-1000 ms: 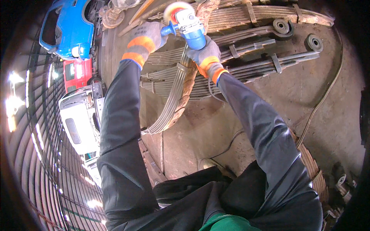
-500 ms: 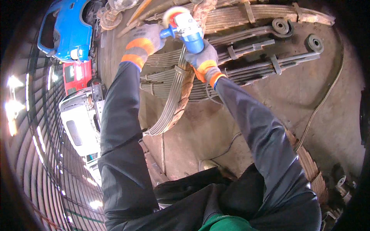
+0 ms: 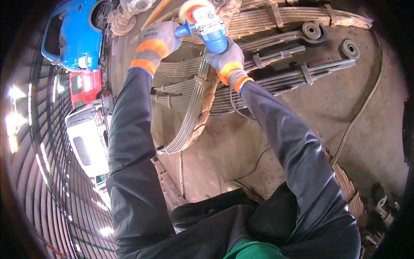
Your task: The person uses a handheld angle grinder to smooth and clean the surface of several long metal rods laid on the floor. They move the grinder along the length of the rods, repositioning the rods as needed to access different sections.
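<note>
- In the head view, the grinder (image 3: pixel 214 41) and both gloved hands have moved a little farther from the body since the earlier frame; the springs barely shift in view.
- The grinder is near the top edge, above the curved spring (image 3: pixel 192 112), its disc (image 3: pixel 192 11) toward the upper left.
- The left hand (image 3: pixel 161 36) has its fingers wrapped round the side handle (image 3: pixel 184 30); the right hand (image 3: pixel 228 58) grasps the grinder's body.
- Whether the disc touches metal, or is spinning, I cannot tell.
- A likely risk is kickback: the disc's rim could catch a spring edge or clamp (image 3: pixel 199 80) and wrench the grinder. Both arms reach well out, which would probably weaken control.
- The left glove is near the disc; a slip off the handle could bring cloth against it.
- The cord (image 3: pixel 235 105) hangs by the right wrist and might snag on the springs.
- Around: flat springs (image 3: pixel 280 82) lie beneath and beside the curved one, with rolled eyes (image 3: pixel 350 48) at right. A cable (image 3: pixel 364 103) crosses the floor (image 3: pixel 224 142).
- Blue (image 3: pixel 79 39), red (image 3: pixel 86 86) and white cabs (image 3: pixel 84 144) stand at left.
- The forearms hide some floor.
</note>
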A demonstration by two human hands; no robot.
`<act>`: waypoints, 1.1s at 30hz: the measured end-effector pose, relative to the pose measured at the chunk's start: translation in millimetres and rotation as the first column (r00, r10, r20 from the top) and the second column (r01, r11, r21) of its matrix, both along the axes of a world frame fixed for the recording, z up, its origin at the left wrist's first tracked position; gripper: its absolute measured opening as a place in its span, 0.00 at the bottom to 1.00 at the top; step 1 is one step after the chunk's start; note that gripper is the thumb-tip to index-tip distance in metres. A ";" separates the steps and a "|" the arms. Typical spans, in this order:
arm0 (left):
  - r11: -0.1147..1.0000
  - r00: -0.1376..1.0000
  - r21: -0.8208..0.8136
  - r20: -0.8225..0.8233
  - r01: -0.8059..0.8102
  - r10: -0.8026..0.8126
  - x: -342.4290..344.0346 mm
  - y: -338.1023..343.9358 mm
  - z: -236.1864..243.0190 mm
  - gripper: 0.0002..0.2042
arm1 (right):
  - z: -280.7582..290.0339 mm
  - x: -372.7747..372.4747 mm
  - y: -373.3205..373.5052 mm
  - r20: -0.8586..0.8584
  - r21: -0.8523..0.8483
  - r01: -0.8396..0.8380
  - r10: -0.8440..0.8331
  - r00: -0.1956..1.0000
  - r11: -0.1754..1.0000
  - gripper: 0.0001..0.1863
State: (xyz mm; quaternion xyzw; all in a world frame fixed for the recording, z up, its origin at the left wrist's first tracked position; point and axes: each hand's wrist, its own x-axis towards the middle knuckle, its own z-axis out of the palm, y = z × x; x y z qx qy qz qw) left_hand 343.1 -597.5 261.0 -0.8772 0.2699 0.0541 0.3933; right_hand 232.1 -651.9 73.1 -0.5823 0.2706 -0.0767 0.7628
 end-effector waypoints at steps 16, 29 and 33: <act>0.993 0.995 -0.064 -0.003 0.101 -0.101 1.8 5.1 -5.4 0.15 | -1.2 -2.0 -6.7 0.016 0.014 -0.016 0.016 1.000 1.000 0.34; 0.990 0.996 -0.113 -0.052 -0.079 0.074 -37.9 51.9 -10.1 0.14 | 7.1 -44.6 7.2 -0.025 -0.134 -0.167 0.165 0.986 0.977 0.35; 0.983 0.987 -0.100 -0.064 -0.151 0.145 -63.5 55.1 -5.0 0.13 | 9.2 -56.1 17.9 -0.070 -0.146 -0.233 0.225 0.972 0.961 0.31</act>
